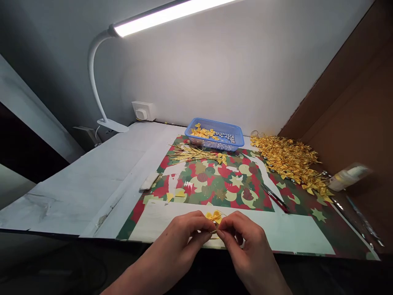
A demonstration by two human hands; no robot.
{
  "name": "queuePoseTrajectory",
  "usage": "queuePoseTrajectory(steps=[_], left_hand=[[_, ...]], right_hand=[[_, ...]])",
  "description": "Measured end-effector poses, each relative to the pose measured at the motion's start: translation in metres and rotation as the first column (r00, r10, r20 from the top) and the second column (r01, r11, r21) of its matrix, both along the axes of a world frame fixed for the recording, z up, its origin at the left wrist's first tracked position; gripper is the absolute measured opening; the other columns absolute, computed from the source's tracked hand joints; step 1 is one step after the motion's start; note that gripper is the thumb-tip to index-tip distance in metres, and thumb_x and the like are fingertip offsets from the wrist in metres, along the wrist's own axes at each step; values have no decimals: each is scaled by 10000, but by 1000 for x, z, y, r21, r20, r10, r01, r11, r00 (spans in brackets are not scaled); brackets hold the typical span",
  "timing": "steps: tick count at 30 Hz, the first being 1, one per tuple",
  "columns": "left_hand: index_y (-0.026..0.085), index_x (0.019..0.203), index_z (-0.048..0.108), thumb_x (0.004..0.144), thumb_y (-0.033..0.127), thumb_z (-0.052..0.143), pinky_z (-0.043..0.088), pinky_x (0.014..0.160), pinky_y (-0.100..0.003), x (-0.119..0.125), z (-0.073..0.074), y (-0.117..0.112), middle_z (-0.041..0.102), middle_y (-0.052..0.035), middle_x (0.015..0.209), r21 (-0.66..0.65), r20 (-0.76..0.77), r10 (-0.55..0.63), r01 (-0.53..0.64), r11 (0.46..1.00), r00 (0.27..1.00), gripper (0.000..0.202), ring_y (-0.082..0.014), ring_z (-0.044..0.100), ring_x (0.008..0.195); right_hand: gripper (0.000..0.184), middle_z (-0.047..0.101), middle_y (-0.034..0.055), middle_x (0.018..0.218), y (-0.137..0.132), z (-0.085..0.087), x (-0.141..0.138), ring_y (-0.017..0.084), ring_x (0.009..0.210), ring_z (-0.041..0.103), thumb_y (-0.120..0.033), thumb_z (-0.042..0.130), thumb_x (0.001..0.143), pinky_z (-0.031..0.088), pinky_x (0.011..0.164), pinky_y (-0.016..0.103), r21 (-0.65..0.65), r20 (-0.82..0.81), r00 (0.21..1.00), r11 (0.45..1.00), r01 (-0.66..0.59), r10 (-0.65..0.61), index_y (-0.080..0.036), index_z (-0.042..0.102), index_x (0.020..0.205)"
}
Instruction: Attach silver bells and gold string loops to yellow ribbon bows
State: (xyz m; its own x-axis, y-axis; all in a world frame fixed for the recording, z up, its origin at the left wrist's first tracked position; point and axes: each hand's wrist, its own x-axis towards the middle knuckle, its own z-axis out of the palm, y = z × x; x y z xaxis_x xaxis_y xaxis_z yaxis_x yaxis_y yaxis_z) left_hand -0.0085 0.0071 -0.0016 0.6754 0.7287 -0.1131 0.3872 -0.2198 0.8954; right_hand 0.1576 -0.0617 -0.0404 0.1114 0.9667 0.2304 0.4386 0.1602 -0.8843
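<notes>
At the near edge of the work table, the person's left hand (181, 234) and right hand (247, 246) meet fingertip to fingertip. Between them sits a small yellow ribbon bow (214, 216). Thumb and forefinger of each hand are pressed together, pinching the bow from below, left and right of its knot. The remaining fingers curl loosely underneath. A thin gold strand appears to loop at the bow's base, but it is too fine to confirm.

The bow is held just above a white paper strip (291, 233). That strip lies on a red and green patterned paper sheet (215, 184) covering the table centre.

Further back, a blue plastic mesh basket (242, 142) rests on the sheet's far edge, holding several yellow bows and small silver pieces. A bundle of thin gold wires (190, 153) lies just in front of it. A large heap of yellow ribbon bows (288, 157) spreads along the right side. A dark slender tool (274, 197) lies between that heap and the sheet's centre.

A white clamp lamp (95, 82) is lit at the rear left.
</notes>
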Motion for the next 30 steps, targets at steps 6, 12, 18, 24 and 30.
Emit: queuePoseTrajectory(steps=[6, 12, 18, 24, 30], left_hand=[[215, 848, 721, 851, 208, 616, 459, 702, -267, 0, 0, -1, 679, 12, 825, -90, -9, 36, -37, 995, 999, 105, -169, 575, 760], [204, 820, 762, 903, 243, 560, 461, 691, -286, 6, -3, 2, 690, -16, 798, -39, 24, 48, -47, 998, 999, 222, -189, 612, 759], [166, 847, 777, 878, 278, 610, 494, 771, -337, 9, -8, 4, 742, -62, 858, -259, 144, 55, -16, 966, 988, 203, -240, 655, 838], [131, 831, 734, 844, 308, 643, 464, 684, -301, 8, -19, 7, 633, 4, 660, -403, 153, 152, -78, 912, 976, 199, -171, 567, 678], [145, 784, 726, 851, 314, 646, 412, 652, -281, 1, -16, 13, 621, 15, 646, -360, 99, 174, -128, 924, 980, 198, -158, 531, 660]], right_hand=[[174, 610, 7, 784, -1, -2, -2, 128, 671, 526, -117, 484, 907, 349, 563, 246, 69, 105, 994, 997, 20, -27, -197, 594, 799], [169, 618, 8, 790, -3, -4, -4, 154, 712, 551, -131, 493, 911, 354, 594, 264, 73, 98, 993, 995, 65, -72, -216, 603, 814], [164, 615, 10, 773, -3, -6, -6, 152, 671, 533, -149, 492, 907, 352, 571, 265, 24, 85, 993, 996, 83, -85, -212, 604, 805], [178, 641, 8, 822, 4, -2, 8, 146, 695, 582, -263, 494, 956, 419, 580, 246, -134, -4, 1000, 991, 16, -17, -216, 645, 875], [194, 623, 32, 832, 27, -4, 17, 191, 747, 587, -258, 508, 953, 418, 668, 305, -178, 191, 978, 977, 115, -80, -206, 646, 827]])
